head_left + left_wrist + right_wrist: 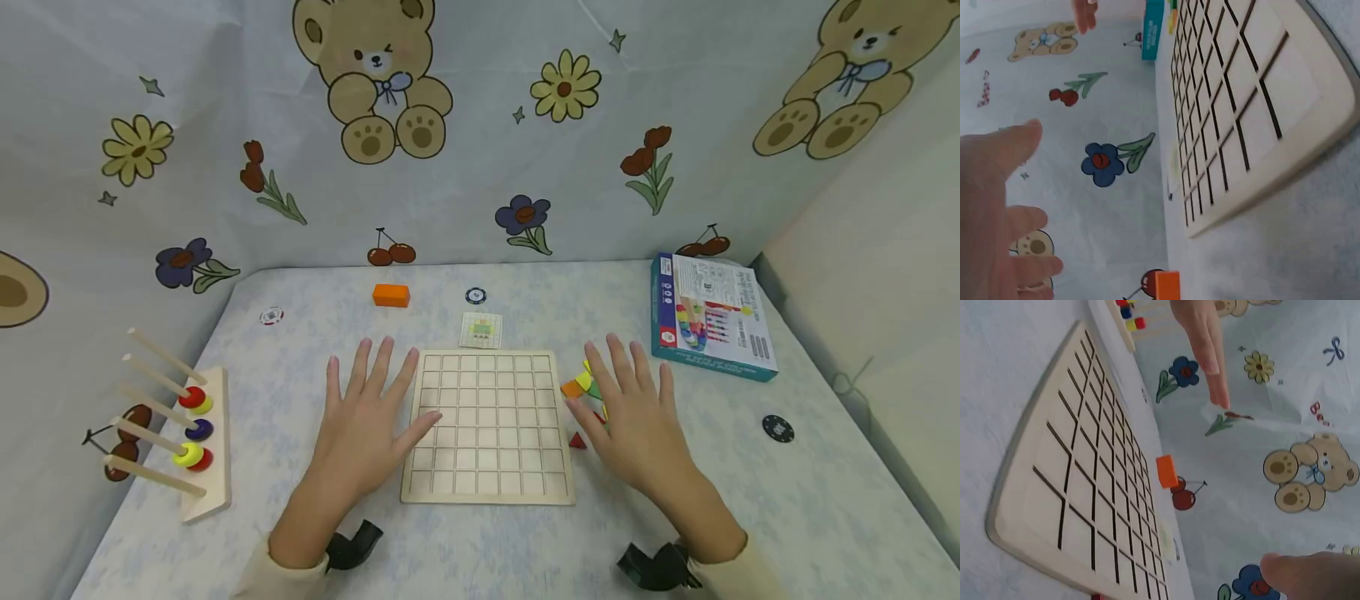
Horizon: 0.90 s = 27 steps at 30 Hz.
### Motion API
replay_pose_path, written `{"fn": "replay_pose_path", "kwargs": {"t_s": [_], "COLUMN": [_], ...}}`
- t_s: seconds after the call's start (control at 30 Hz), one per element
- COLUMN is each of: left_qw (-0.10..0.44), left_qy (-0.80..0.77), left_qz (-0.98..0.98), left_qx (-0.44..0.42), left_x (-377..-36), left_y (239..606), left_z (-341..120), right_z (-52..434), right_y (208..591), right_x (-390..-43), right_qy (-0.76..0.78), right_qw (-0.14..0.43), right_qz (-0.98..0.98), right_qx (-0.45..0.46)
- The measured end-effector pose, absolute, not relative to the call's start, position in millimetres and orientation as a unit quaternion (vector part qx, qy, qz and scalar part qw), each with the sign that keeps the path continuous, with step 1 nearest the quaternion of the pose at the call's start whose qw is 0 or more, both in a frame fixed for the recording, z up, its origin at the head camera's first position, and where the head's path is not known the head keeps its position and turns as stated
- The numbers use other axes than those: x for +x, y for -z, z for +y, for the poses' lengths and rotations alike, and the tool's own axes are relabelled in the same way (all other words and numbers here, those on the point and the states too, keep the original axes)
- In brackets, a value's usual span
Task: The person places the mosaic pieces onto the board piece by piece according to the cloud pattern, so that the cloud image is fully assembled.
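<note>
A pale wooden grid board [489,425] lies flat in the middle of the table, its squares bare. My left hand [367,417] rests open on the table at the board's left edge, fingers spread, thumb lying on the board. My right hand [633,412] is open at the board's right edge, over a small heap of coloured pieces [579,387]; a red piece [577,442] shows by the thumb. Neither hand holds anything. In the wrist views the board [1241,106] [1085,487] fills most of the picture.
An orange block [391,295] and a small pattern card [481,330] lie behind the board. A blue game box [708,317] sits at the right, a wooden peg rack with coloured beads [191,433] at the left. Round chips [777,428] are scattered about. Printed cloth walls enclose the table.
</note>
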State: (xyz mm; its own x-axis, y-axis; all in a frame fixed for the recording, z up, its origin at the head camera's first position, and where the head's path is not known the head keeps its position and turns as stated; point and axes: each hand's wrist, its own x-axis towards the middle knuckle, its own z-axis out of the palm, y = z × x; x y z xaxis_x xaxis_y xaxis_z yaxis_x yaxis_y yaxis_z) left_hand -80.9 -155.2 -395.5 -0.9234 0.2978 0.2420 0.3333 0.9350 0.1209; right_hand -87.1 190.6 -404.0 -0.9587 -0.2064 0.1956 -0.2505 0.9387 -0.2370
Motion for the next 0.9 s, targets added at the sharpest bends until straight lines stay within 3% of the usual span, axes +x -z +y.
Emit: {"fn": "replay_pose_path", "kwargs": {"t_s": [0.2, 0.4, 0.6, 0.77, 0.9], "left_qw": [0.16, 0.191, 0.132, 0.064, 0.04], "left_qy": [0.151, 0.287, 0.381, 0.381, 0.363], "left_qz": [-0.961, -0.924, -0.903, -0.907, -0.915], "left_qx": [-0.168, -0.163, -0.15, -0.166, -0.173], "left_x": [-105.6, -120.5, -125.0, -124.2, -122.8], "left_y": [415.3, 444.1, 463.7, 471.9, 474.3], "left_z": [-176.1, -193.3, -201.7, -201.8, -201.9], "right_z": [215.6, 231.5, 234.6, 232.8, 233.3], "right_y": [422.1, 444.5, 451.7, 457.1, 460.6], "right_x": [-131.1, -149.2, -155.3, -157.3, -158.0], "right_qy": [-0.214, -0.293, -0.314, -0.303, -0.293], "right_qw": [0.099, 0.032, -0.034, -0.045, -0.044], "right_qz": [-0.957, -0.939, -0.931, -0.934, -0.937], "right_qx": [0.171, 0.176, 0.184, 0.185, 0.187]}}
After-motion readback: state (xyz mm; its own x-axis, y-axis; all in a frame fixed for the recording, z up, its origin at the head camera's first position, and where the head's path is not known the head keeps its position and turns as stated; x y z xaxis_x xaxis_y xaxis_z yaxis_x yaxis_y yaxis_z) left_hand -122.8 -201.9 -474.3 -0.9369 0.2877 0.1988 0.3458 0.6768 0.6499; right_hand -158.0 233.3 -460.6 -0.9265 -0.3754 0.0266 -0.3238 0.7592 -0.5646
